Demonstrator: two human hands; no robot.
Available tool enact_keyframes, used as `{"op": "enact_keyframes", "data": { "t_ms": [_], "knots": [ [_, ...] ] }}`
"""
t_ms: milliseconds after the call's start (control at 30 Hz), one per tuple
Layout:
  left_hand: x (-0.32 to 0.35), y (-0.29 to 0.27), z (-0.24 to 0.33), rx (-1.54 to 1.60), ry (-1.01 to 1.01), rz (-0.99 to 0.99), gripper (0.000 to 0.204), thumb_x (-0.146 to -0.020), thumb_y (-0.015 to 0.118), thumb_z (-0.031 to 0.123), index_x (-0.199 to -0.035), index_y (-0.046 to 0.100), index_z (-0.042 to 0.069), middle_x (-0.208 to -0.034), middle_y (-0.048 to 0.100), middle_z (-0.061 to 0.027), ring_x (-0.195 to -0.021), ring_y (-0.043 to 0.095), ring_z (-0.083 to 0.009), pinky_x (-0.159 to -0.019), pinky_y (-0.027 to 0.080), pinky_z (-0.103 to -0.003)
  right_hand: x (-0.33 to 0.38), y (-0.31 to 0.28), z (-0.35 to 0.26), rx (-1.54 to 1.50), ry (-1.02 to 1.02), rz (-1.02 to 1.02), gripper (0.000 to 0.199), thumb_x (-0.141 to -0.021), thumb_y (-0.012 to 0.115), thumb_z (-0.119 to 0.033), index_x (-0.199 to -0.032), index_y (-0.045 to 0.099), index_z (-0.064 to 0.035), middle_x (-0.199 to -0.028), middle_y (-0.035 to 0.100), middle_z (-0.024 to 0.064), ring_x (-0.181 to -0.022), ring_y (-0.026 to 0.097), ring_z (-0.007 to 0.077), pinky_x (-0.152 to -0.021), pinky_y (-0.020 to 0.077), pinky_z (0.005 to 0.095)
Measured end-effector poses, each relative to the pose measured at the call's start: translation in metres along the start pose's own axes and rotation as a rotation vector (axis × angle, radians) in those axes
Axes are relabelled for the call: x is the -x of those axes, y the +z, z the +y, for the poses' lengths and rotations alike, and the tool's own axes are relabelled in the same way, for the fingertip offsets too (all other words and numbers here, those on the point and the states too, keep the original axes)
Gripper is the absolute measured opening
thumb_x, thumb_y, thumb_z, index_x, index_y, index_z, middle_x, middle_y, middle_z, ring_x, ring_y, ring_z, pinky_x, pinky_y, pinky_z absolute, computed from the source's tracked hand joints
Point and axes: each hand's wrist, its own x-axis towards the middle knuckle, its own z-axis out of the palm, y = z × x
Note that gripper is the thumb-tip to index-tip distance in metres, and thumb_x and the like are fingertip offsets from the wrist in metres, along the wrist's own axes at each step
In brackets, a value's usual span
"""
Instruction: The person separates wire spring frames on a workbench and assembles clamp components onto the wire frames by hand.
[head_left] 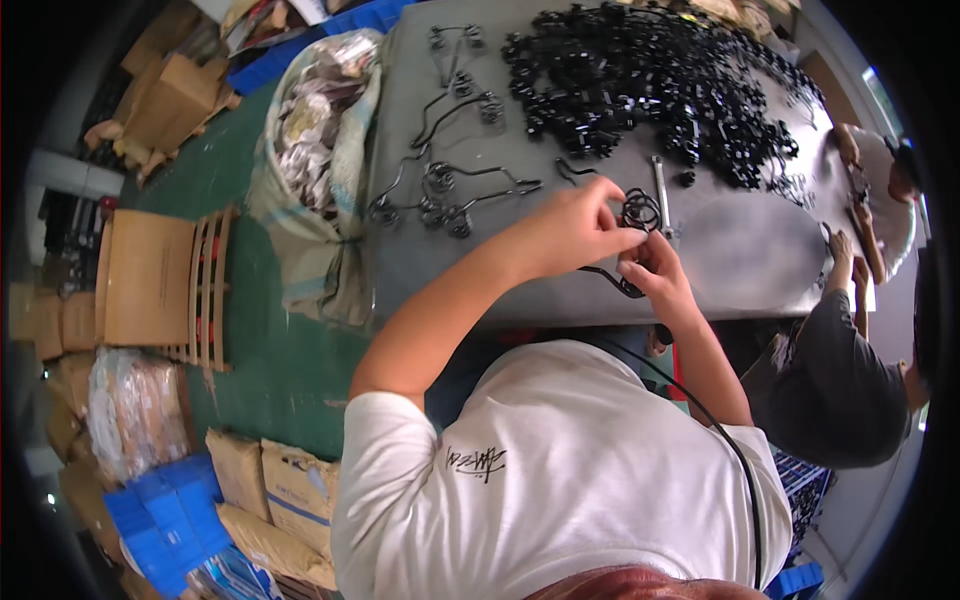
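Black wire hanger (622, 282) pinched by both hands, left hand (575, 228), right hand (655, 268); clip end hidden behind fingers

A green floor (285, 350) is seen beneath a grey table (740, 250). Cardboard boxes (170, 95), a wooden crate (160, 285) and blue crates (165, 520) are stacked left.

A small factory or assembly workshop is showing here: a long grey worktable (740, 250) is carrying a big heap of black plastic clips (650, 70). A bulging sack of parts (320, 130), brown cardboard cartons (170, 95) and blue plastic crates (165, 520) are crowding the green floor (270, 350), and other workers are sitting alongside.
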Motion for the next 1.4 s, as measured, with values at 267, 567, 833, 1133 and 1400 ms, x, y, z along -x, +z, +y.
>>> {"op": "enact_keyframes", "data": {
  "t_ms": [267,567,833,1133,1400],
  "knots": [
    [0.037,-0.013,-0.126,-0.97,0.168,1.037,0.057,-0.082,0.075,0.032,-0.13,0.054,0.011,-0.13,0.052,-0.0152,-0.121,0.049,-0.0374,-0.101,0.04,-0.05,-0.044,-0.08,0.009,-0.717,-0.117,0.551,0.034,-0.091,0.056,-0.015,-0.119,0.054,0.0047,-0.085,0.058,0.0039,-0.076,0.057,0.0145,-0.072,0.0456,0.0283],
    [0.037,-0.065,-0.193,-0.996,0.378,0.822,0.047,-0.084,0.07,0.015,-0.129,0.055,0.013,-0.135,0.049,-0.0149,-0.126,0.045,-0.0388,-0.105,0.04,-0.05,-0.149,-0.175,0.065,-0.905,-0.054,0.991,0.024,-0.095,0.045,-0.017,-0.102,0.06,0.0012,-0.087,0.061,0.0099,-0.082,0.061,0.0282,-0.077,0.0503,0.0404],
    [0.043,-0.096,-0.191,-1.116,0.18,0.842,0.051,-0.084,0.073,0.021,-0.13,0.054,0.012,-0.134,0.051,-0.014,-0.128,0.044,-0.0382,-0.107,0.037,-0.048,-0.15,-0.169,0.054,-0.787,0.231,0.803,0.035,-0.099,0.053,-0.037,-0.111,0.052,-0.0045,-0.107,0.061,0.0139,-0.099,0.06,0.0286,-0.097,0.0421,0.0509],
    [-0.029,0.082,-0.112,-0.464,0.333,0.668,0.066,-0.082,0.075,0.035,-0.136,0.048,0.007,-0.125,0.058,-0.0223,-0.114,0.058,-0.0403,-0.095,0.049,-0.045,-0.148,-0.17,0.048,-0.745,0.223,0.794,0.028,-0.092,0.066,-0.026,-0.106,0.053,-0.0045,-0.101,0.06,0.0105,-0.099,0.059,0.0252,-0.095,0.0444,0.0488],
    [-0.001,0.05,-0.133,-0.228,0.261,0.456,0.043,-0.081,0.062,0.003,-0.123,0.055,0.008,-0.101,0.067,-0.0141,-0.093,0.066,-0.0331,-0.078,0.053,-0.041,-0.136,-0.14,0.064,0.503,-0.283,1.237,0.03,-0.091,0.069,-0.03,-0.103,0.063,-0.0028,-0.099,0.064,0.0119,-0.097,0.06,0.0268,-0.089,0.0473,0.038]
  ]
}}
